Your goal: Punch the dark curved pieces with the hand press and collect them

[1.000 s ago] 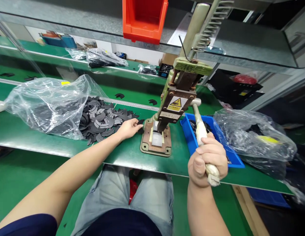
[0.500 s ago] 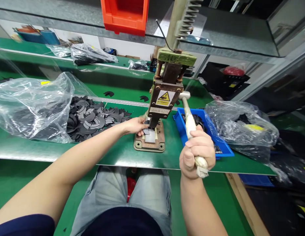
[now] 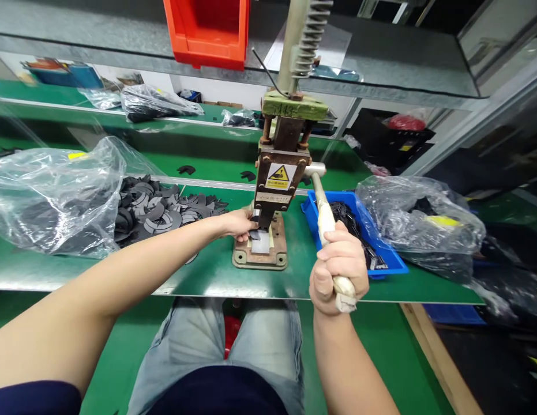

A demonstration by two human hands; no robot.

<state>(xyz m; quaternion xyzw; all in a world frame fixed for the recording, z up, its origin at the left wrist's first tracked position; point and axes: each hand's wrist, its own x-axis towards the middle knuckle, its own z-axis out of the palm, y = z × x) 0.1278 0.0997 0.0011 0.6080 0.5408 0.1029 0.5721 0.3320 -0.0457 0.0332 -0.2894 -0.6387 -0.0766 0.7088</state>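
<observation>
From the head camera, the right hand (image 3: 340, 268) is wrapping its fingers fully around the taped end of the lever (image 3: 325, 216), which is slanting up and away from the fist to the head of the hand press (image 3: 279, 173). The left hand (image 3: 239, 223) is reaching in from the side and pinching a dark flat piece (image 3: 255, 233) between fingertips and thumb, resting it on the base plate (image 3: 260, 253) just under the ram; the fingertips are sitting right beside the ram's foot, and how far the piece is seated I cannot tell.

To do this step well, the piece is probably best pushed flat and square against whatever stop the plate has, and the fingers are best drawn clear of the ram before the lever comes down. The risk, as I judge it, is a pinched fingertip or a skewed cut.

Behind the left wrist, a heap of the same dark pieces (image 3: 160, 210) is spilling out of a clear bag (image 3: 52, 196). Just beyond the right fist a blue tray (image 3: 314, 216) is holding dark parts, with another bag (image 3: 419, 216) beside it, all on the green bench (image 3: 121, 276).
</observation>
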